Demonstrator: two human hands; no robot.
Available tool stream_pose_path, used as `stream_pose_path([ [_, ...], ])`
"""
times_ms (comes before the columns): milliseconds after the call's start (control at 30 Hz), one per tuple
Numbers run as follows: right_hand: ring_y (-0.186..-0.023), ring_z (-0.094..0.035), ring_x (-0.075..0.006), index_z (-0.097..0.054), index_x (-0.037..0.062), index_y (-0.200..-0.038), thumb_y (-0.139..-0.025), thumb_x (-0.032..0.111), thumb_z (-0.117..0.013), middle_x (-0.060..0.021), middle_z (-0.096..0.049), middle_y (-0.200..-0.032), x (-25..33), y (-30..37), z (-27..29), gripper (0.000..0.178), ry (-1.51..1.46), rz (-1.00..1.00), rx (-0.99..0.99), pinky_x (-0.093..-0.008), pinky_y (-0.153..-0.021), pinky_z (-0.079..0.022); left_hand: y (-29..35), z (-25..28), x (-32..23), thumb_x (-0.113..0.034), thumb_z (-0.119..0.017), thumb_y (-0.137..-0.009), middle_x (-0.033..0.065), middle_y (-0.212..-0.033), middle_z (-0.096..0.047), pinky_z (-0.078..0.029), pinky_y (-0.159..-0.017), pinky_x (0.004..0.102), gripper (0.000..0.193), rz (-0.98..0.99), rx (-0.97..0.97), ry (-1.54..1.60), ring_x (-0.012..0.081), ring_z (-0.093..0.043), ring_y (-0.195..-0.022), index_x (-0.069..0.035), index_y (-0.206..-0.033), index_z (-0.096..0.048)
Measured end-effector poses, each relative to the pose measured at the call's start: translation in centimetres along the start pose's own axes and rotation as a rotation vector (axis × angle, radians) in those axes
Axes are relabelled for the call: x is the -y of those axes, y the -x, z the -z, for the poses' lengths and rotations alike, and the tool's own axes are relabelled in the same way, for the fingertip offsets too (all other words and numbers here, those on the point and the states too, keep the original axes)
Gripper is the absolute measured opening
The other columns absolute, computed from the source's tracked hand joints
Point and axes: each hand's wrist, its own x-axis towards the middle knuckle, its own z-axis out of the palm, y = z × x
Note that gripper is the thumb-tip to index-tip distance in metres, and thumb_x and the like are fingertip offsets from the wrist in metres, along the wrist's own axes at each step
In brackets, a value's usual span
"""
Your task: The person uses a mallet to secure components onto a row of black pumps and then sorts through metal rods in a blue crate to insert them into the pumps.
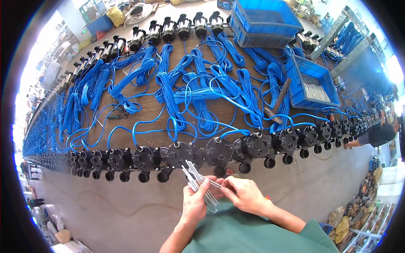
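A bundle of thin silvery metal rods (197,182) lies in my left hand (195,202), whose thumb and fingers are closed round it. With its fingertips pinched, my right hand (241,192) grips one rod (215,184) that slants out of the bundle. Both hands are close together in front of my green shirt, just short of the row of pumps. Nearest to them is a black round pump end (180,154) with a blue cable rising from its top. The fingers partly hide the lower parts of the rods.
Coiled blue cables (168,97) cover the brown tabletop (143,122). A blue crate (312,82) holds more rods, beside a hammer (280,99). Stacked blue crates (263,25) stand behind. Pliers (118,114) lie at left. Silver-and-black pumps (168,29) line the far edge; another person (377,134) bends at right.
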Motion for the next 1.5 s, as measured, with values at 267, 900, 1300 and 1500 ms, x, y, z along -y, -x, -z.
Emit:
stream_pose_path([
  [267,-0.058,-0.062,-0.0245,-0.071,0.0050,-0.086,-0.086,0.010,-0.077,-0.0088,-0.066,-0.073,1.6,1.1,2.1,0.008,0.279,0.207,-0.478,-0.0346,-0.054,-0.050,-0.4,-1.2,0.2,-0.013,-0.058,-0.102,0.0139,-0.079,-0.069,-0.052,-0.045,0.0269,0.024,-0.072,-0.108,-0.094,0.0173,-0.065,-0.058,0.005,-0.117,-0.061],
  [900,-0.071,-0.061,-0.0288,-0.057,0.0058,-0.078,-0.087,0.011,-0.071,-0.0088,-0.055,-0.074,-1.7,-3.0,7.9,0.017,0.585,0.332,-0.334,-0.0392,-0.061,-0.049,-1.5,1.1,0.8,-0.002,-0.056,-0.097,0.0060,-0.066,-0.056,-0.033,-0.035,0.0212,0.015,0.033,-0.114,0.075,0.0071,-0.040,-0.043,0.004,-0.109,-0.064],
  [1300,-0.082,-0.065,-0.0225,-0.064,0.0050,-0.120,-0.091,0.028,-0.071,-0.0074,-0.062,-0.089,-3.5,-5.0,3.4,0.038,0.762,0.372,-0.241,-0.0343,-0.064,-0.055,-2.8,-0.7,1.4,-0.004,-0.058,-0.097,0.0053,-0.067,-0.057,-0.033,-0.036,0.0217,0.017,0.050,-0.289,-0.003,0.0070,-0.041,-0.044,0.003,-0.111,-0.064],
  [1500,-0.069,-0.065,-0.0236,-0.066,0.0093,-0.123,-0.087,0.022,-0.076,-0.0051,-0.062,-0.082,1.1,-3.8,3.6,0.039,0.179,0.477,-0.207,-0.0368,-0.057,-0.053,-4.5,-2.2,0.9,-0.007,-0.061,-0.098,0.0041,-0.069,-0.060,-0.032,-0.037,0.0235,0.009,-0.020,-0.376,0.044,0.0077,-0.045,-0.047,0.000,-0.102,-0.065],
])
